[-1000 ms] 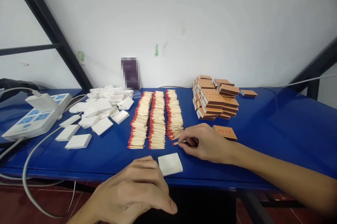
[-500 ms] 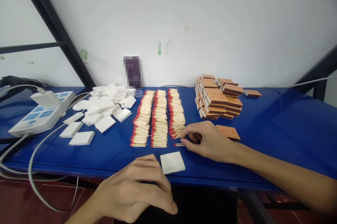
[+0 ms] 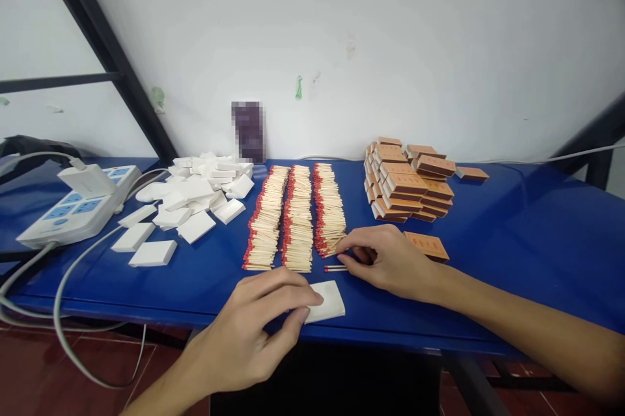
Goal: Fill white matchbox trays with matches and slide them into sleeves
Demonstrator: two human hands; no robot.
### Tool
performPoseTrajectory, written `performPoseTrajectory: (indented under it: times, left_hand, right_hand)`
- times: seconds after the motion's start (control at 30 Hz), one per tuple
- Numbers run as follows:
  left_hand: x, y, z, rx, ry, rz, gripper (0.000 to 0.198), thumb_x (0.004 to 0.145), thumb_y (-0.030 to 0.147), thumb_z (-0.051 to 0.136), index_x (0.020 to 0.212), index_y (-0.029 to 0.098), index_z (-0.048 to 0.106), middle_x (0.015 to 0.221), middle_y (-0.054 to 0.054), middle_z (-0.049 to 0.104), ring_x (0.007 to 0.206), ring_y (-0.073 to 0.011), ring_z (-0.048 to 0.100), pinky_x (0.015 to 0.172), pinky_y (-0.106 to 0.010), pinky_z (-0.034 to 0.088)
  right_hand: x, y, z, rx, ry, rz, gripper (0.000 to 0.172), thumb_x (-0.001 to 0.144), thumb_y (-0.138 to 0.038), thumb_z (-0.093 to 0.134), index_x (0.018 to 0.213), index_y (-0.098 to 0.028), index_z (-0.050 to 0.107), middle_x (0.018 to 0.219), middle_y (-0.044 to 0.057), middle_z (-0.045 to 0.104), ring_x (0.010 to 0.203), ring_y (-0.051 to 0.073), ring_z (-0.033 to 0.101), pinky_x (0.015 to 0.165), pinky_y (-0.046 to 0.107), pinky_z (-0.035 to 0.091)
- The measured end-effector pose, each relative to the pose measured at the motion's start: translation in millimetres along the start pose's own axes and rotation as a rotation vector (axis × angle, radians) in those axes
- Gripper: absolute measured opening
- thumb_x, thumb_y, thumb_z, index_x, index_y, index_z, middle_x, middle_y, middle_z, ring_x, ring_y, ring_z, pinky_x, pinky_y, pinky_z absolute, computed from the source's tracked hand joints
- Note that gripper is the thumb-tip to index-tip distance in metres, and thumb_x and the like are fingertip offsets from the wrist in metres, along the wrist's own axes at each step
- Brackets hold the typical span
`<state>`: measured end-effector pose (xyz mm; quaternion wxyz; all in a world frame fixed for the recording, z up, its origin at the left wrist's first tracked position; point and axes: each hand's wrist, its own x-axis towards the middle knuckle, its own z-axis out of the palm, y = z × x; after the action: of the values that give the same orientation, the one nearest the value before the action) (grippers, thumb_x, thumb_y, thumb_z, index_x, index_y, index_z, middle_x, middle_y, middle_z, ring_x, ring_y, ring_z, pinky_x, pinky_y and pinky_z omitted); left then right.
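My left hand (image 3: 273, 325) reaches over the left edge of a small white matchbox tray (image 3: 329, 301), which lies flat near the table's front edge. Its fingers are curved and the thumb stands apart; firm contact with the tray is not clear. My right hand (image 3: 385, 256) pinches at the near end of the right-hand column of red-tipped matches (image 3: 331, 208), thumb and forefinger almost together. A few loose matches (image 3: 334, 268) lie just below those fingertips. Two more match columns, a middle one (image 3: 297, 221) and a left one (image 3: 266, 221), run alongside.
White trays (image 3: 195, 194) are heaped at the left, beside a power strip (image 3: 78, 208) with cables. Orange matchboxes (image 3: 407, 181) are stacked at the back right. One matchbox (image 3: 430, 246) lies behind my right wrist. A dark, blurred-out rectangular object (image 3: 249, 133) leans on the wall.
My left hand has moved up and right, from in front of the table edge to over the white tray's left side. My right hand stays at the matches. The view shifts slightly.
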<state>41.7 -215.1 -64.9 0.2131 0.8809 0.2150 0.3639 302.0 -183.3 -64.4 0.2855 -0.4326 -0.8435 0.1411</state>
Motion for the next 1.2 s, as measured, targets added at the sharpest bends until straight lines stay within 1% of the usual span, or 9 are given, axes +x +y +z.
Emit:
performPoseTrajectory:
  times: [0.13, 0.33, 0.57, 0.87, 1.2]
  left_hand:
    - [1.2, 1.7, 1.0, 0.031, 0.007, -0.064, 0.021, 0.095, 0.007, 0.053, 0.11, 0.019, 0.063, 0.1, -0.005, 0.066, 0.09, -0.0147, 0.064, 0.08, -0.025, 0.05]
    - [0.7, 2.5, 2.7, 0.066, -0.046, -0.12, 0.023, 0.095, 0.01, 0.054, 0.115, 0.022, 0.061, 0.106, -0.004, 0.064, 0.096, -0.0152, 0.063, 0.084, -0.026, 0.048]
    - [0.9, 2.2, 3.6, 0.129, -0.113, -0.172, 0.023, 0.095, 0.016, 0.056, 0.116, 0.025, 0.058, 0.114, -0.002, 0.063, 0.103, -0.0171, 0.064, 0.088, -0.029, 0.048]
    - [2.0, 4.2, 3.1, 0.156, -0.146, -0.169, 0.018, 0.096, 0.019, 0.056, 0.113, 0.025, 0.059, 0.113, -0.001, 0.064, 0.102, -0.017, 0.065, 0.086, -0.028, 0.049]
    - [0.9, 3.1, 3.1, 0.153, -0.163, -0.173, 0.017, 0.096, 0.02, 0.058, 0.112, 0.026, 0.06, 0.113, 0.0, 0.065, 0.104, -0.0177, 0.064, 0.088, -0.03, 0.049]
  right_hand:
    - [-0.8, -0.6, 0.2, 0.007, -0.012, 0.0, 0.014, 0.084, -0.017, 0.06, 0.081, -0.018, 0.074, 0.056, -0.005, 0.052, 0.049, 0.008, 0.044, 0.051, 0.022, 0.034]
    - [-0.9, 0.3, 1.2, 0.014, 0.008, 0.0, 0.014, 0.085, -0.017, 0.059, 0.083, -0.018, 0.073, 0.056, -0.005, 0.052, 0.049, 0.009, 0.044, 0.051, 0.022, 0.034]
    - [-1.3, 2.7, 2.8, -0.013, -0.01, -0.011, 0.015, 0.085, -0.016, 0.059, 0.085, -0.019, 0.074, 0.057, -0.004, 0.055, 0.049, 0.009, 0.044, 0.052, 0.022, 0.034]
    - [1.0, 3.9, 4.1, -0.005, -0.003, 0.004, 0.014, 0.087, -0.019, 0.061, 0.086, -0.018, 0.075, 0.059, -0.004, 0.058, 0.051, 0.009, 0.045, 0.052, 0.022, 0.035]
    - [1.8, 4.4, 5.1, 0.023, -0.008, 0.021, 0.014, 0.088, -0.02, 0.062, 0.086, -0.018, 0.076, 0.06, -0.003, 0.06, 0.051, 0.009, 0.046, 0.052, 0.022, 0.034]
